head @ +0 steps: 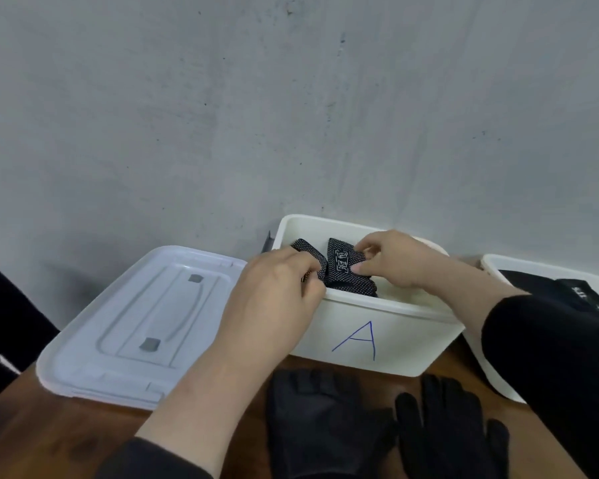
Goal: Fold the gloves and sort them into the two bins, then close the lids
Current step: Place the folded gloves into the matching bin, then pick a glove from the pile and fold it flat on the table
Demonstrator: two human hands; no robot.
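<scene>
Dotted black fabric sits between my fingers: a folded dotted glove (339, 267) with white lettering on it, held over the open mouth of bin A (367, 326). My left hand (277, 292) pinches its near-left edge with curled fingers at the bin's rim, and my right hand (391, 261) pinches the lettered panel from the far-right side, thumb tip pressing on the fabric. I judge I am tucking this glove down into the bin; it is partly inside already, though I cannot tell whether it rests on the bottom.

Below my fingers, nearer to me on the brown table (66, 440), a pair of plain black gloves (377, 426) lies flat and unfolded, so that pair is not yet sorted. Right of my right hand, beyond the dark sleeve, the second bin (498, 267) stands open with black fabric showing inside. Left of my left hand, a white lid (135, 326) lies flat beside bin A, possibly stacked on another; I cannot be sure.

By my reckoning the task is past its middle: folding the black pair, binning it, and closing both lids remain.
</scene>
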